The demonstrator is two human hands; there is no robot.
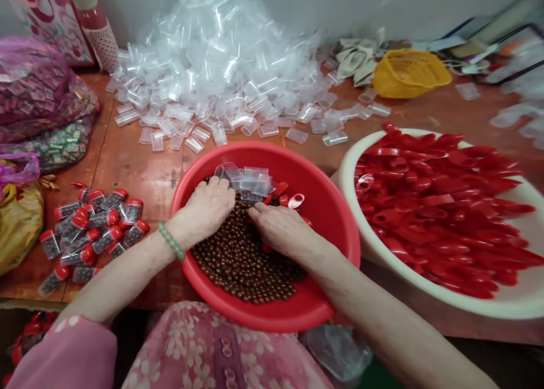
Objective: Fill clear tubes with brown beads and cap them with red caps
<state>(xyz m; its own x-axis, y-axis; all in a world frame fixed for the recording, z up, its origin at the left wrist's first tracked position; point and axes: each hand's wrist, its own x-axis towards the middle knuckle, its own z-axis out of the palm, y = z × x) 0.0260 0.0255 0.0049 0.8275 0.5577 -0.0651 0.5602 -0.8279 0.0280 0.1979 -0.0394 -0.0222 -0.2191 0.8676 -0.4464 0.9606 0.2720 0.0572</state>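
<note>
A red basin (335, 225) holds many brown beads (250, 259), several clear plastic tubes (255, 182) and a few red caps (296, 200). My left hand (211, 208), above a green bead bracelet (171, 240), is at the basin's left part, fingers bent down at the beads beside the tubes; what it grips is hidden. My right hand (280, 226) reaches over the beads at the middle, its fingertips bent together near the tubes. Whatever lies under its fingers is too small to make out.
Filled small bottles with red caps (91, 230) lie at the left, near plastic bags (34, 94). Clear tubes (229, 66) are heaped behind the basin. A white basin (408, 284) of red parts (442, 208) stands at right, a yellow basket (410, 75) behind it.
</note>
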